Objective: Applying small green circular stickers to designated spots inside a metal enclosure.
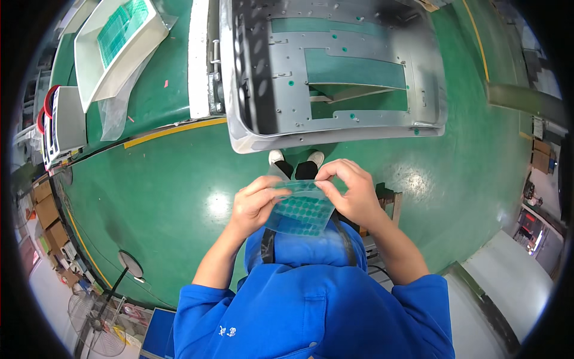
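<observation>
A see-through sheet of round green stickers (304, 214) hangs in front of my body, held up between both hands. My left hand (256, 206) pinches the sheet at its left side. With thumb and forefinger pressed together, my right hand (351, 190) grips the sheet's upper right corner; whether a single sticker is between those fingertips is too small to tell. Beyond my hands stands a large grey metal housing (287, 113) with rectangular cutouts and small holes. Several green dots sit on its face.
At the far left, a white tray (89, 75) with green sticker sheets stands on a green-topped bench (156, 90), beside a white file holder (70, 122). A fan (98, 323) and a round-headed stand (128, 263) are at lower left. A wooden stool-like piece (391, 203) stands right of my legs.
</observation>
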Demonstrator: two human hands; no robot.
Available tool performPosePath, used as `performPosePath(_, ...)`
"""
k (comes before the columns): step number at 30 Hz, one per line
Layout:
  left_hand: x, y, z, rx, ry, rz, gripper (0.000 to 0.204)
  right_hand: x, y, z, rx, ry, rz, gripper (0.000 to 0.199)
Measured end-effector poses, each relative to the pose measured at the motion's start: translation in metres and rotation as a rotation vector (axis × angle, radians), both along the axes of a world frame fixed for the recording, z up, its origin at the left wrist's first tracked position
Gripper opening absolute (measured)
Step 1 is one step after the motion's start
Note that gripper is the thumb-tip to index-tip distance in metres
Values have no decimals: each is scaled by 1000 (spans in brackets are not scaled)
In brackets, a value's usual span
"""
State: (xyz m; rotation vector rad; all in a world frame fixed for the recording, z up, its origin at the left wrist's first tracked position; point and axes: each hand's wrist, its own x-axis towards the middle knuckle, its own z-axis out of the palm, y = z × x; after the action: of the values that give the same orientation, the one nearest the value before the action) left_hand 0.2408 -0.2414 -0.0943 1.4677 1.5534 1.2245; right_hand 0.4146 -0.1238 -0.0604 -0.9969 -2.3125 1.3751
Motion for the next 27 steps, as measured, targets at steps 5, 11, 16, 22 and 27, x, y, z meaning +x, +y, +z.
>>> performPosePath(5, -17, -10, -5, -10, -42, 38, 24, -20, -19, -9, -60, 35, -98, 9)
performPosePath(11, -31, -22, -8, -10, -47, 25, 25, -36, -23, -4, -369, 37, -145, 11)
performPosePath(16, -36, -28, -14, -3, -54, 27, 27, -41, -30, -5, -291, 10, -130, 10)
performPosePath(22, -42, -30, -17, 2, -70, -16, 28, -40, -38, -15, -348, 101, -171, 10)
performPosePath(27, -41, -34, -16, -3, -81, -7, 29, -38, -37, -11, -354, 8, -129, 7)
